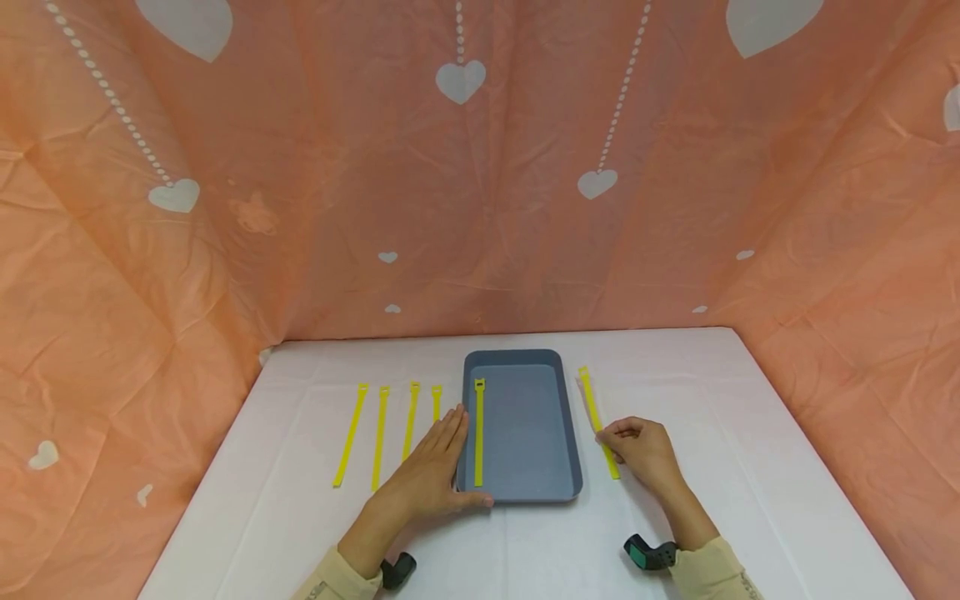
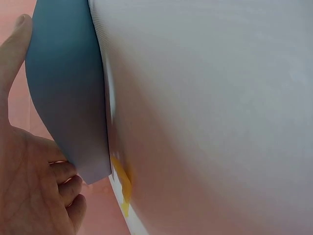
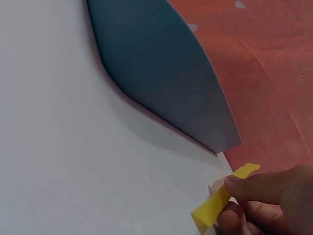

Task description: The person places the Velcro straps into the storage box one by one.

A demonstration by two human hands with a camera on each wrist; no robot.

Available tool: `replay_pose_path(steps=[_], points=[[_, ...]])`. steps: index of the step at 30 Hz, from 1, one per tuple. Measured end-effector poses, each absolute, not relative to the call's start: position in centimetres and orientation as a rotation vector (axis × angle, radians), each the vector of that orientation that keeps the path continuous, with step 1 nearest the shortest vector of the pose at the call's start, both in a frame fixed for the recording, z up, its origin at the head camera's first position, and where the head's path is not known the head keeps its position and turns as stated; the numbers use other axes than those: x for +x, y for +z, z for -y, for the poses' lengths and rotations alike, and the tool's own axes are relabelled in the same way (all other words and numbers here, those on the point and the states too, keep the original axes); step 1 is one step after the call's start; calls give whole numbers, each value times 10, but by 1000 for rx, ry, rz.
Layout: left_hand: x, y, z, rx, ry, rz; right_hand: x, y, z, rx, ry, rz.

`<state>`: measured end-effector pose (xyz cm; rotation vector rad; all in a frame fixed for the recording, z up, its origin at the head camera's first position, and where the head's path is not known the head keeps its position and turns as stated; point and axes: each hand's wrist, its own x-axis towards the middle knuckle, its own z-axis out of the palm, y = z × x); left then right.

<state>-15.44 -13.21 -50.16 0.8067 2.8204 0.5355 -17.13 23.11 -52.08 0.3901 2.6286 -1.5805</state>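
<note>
Your right hand pinches a yellow strap below its middle; off-centre grip could let it swivel. Your left hand, fingers straight, touches the tray.

Creased orange drape hanging behind white-topped desk and along both its sides. Pale hearts dotting drape, some dangling from dotted lines. Side panels showing brighter orange than back.

Yellow strip in right hand — near tray
</note>
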Motion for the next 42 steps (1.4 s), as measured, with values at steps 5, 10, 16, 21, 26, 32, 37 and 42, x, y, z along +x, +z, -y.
replay_pose_path(steps=[5, 10, 16, 21, 26, 32, 37, 42], points=[[-155, -502, 132, 804, 533, -2821, -172, -520, -232, 398, -1609, -2602], [-155, -503, 132, 800, 521, -2815, -172, -516, -231, 420, -1671, -2560], [-154, -502, 133, 800, 532, -2814, -172, -515, -231, 448, -1739, -2526], [-154, -502, 133, 805, 538, -2816, -173, -515, -231, 463, -1801, -2553], [-155, -501, 133, 814, 526, -2817, -175, -513, -229, 480, -1891, -2599], [-155, -501, 133, 811, 523, -2811, -175, -505, -223, 441, -2042, -2538], [-154, -499, 133, 812, 527, -2812, -171, -495, -213, 361, -2162, -2425], [-154, -499, 133, 812, 514, -2811, -169, -491, -202, 308, -2240, -2307]])
